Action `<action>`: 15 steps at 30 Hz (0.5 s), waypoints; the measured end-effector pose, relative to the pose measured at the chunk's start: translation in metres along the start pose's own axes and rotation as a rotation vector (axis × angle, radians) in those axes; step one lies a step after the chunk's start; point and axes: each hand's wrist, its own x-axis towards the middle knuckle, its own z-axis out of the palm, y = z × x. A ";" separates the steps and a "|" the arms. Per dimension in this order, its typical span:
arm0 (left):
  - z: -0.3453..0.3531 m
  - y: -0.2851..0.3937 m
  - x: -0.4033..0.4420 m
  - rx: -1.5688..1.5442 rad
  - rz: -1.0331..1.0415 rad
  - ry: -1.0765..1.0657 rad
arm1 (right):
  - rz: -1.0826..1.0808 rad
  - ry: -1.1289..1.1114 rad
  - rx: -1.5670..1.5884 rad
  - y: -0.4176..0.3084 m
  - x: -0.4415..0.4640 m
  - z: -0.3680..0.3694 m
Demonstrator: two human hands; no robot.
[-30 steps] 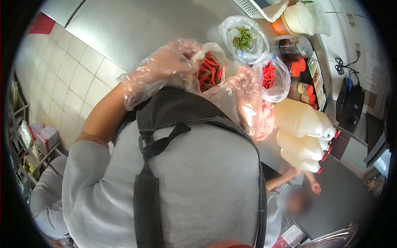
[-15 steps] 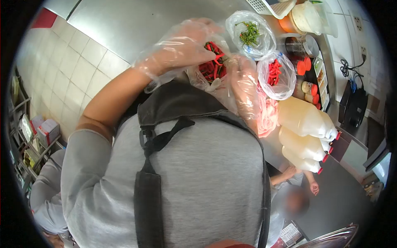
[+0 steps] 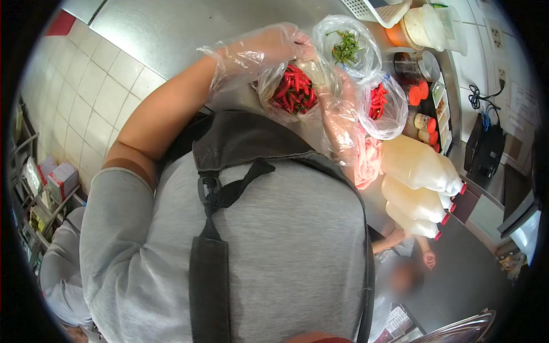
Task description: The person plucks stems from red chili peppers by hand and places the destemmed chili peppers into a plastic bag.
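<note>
Red chillies point(image 3: 295, 90) in two clear bags point(image 3: 266, 94) point(image 3: 390, 127), two gloved hands point(image 3: 290, 43) point(image 3: 337, 106) on one

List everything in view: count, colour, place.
Large chilli bag: 1, clear with red chillies, upper centre
Small chilli bag: 1, clear with red chillies, right of it
Third bag: 1, clear, green contents, beyond both
Jugs: at least three, pale yellow, right
Crumpled bundle: 1, pink, left of jugs
Jars: several, red lids, upper right
Basket: 1, white, top edge
Device: 1, black, far right
Counter: 1, grey, top
Floor tiles: many, pale, left
Other people: apparently two, grey clothes, lower corners
Apron: 1, black, centre
Left hand: 1, clear glove, large bag's far edge
Right hand: 1, clear glove, its right side
</note>
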 end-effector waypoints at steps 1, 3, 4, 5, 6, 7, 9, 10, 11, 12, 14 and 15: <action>-0.001 -0.003 0.003 -0.105 -0.051 -0.020 | -0.175 0.018 -0.460 0.013 0.000 -0.001; -0.004 -0.009 0.001 -0.048 -0.034 0.000 | 0.049 -0.107 -0.045 0.035 -0.004 -0.002; -0.005 -0.011 -0.001 0.009 -0.016 0.018 | 0.274 -0.224 0.373 0.038 -0.005 -0.003; -0.006 -0.011 -0.003 0.007 -0.018 0.014 | 0.279 -0.224 0.372 0.038 -0.006 -0.004; -0.008 -0.006 -0.008 0.245 0.064 0.065 | 0.439 -0.178 0.638 0.035 -0.006 -0.004; -0.010 0.001 -0.013 0.484 0.149 0.115 | 0.596 -0.125 0.904 0.033 -0.006 -0.004; -0.017 0.021 -0.026 0.703 0.203 0.146 | 0.567 -0.183 0.892 0.043 -0.007 -0.006; -0.020 0.025 -0.030 0.922 0.256 0.184 | 0.655 -0.160 1.088 0.039 -0.005 -0.004; -0.022 0.020 -0.031 0.922 0.255 0.184 | 0.741 -0.138 1.285 0.037 -0.005 -0.003; -0.024 0.010 -0.030 0.821 0.159 0.186 | 0.742 -0.141 1.286 0.042 -0.009 -0.004; -0.026 0.003 -0.028 0.721 0.063 0.186 | 0.634 -0.253 0.959 0.059 -0.022 -0.007; -0.026 0.002 -0.028 0.670 0.040 0.196 | 0.634 -0.252 0.959 0.055 -0.019 -0.005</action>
